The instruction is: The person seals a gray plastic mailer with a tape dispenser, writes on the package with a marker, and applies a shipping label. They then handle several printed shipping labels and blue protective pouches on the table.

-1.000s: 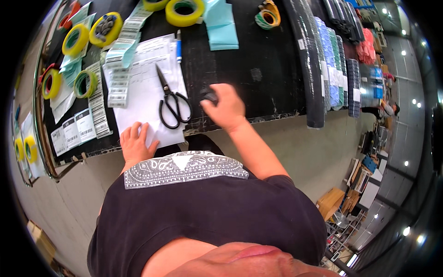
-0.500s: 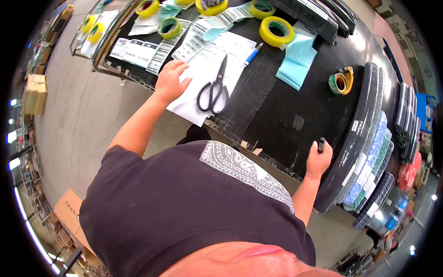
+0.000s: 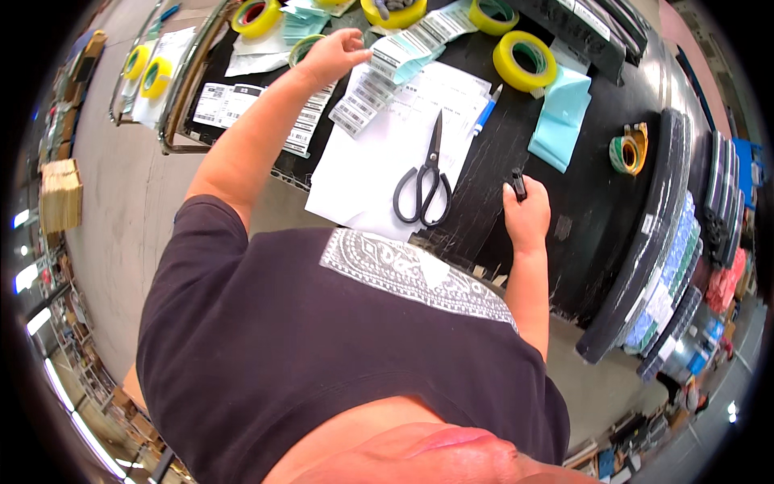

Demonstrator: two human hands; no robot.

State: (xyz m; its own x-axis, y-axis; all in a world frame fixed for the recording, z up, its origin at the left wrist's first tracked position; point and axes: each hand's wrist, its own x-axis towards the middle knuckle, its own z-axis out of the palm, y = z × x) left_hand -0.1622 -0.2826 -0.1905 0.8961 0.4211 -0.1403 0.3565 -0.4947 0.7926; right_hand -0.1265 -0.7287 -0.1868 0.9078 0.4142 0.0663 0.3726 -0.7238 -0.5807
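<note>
My left hand (image 3: 334,56) reaches over the far left of the table, its fingers and thumb apart, with nothing visible between them. Just to its right lies a strip of barcode labels (image 3: 419,42) with a pale blue backing. My right hand (image 3: 528,216) is closed around a short black tool (image 3: 518,184) whose end sticks up past the thumb; its exact kind is unclear. Between the hands, black-handled scissors (image 3: 426,181) rest on white paper sheets (image 3: 347,177), blades pointing away. A blue-and-white pen (image 3: 488,110) lies at the sheets' right edge.
Yellow tape rolls (image 3: 524,61) stand along the far side of the black table (image 3: 484,202). Light blue paper (image 3: 559,121) lies nearby, with a tape dispenser (image 3: 627,152) to its right. Long plastic-wrapped rolls (image 3: 645,234) line the right edge. A metal-framed rack (image 3: 165,97) stands at left.
My left hand has moved forward from the paper toward the label strip. My right hand, holding the black tool, has moved forward and left, closer to the scissors. The view has shifted slightly.
</note>
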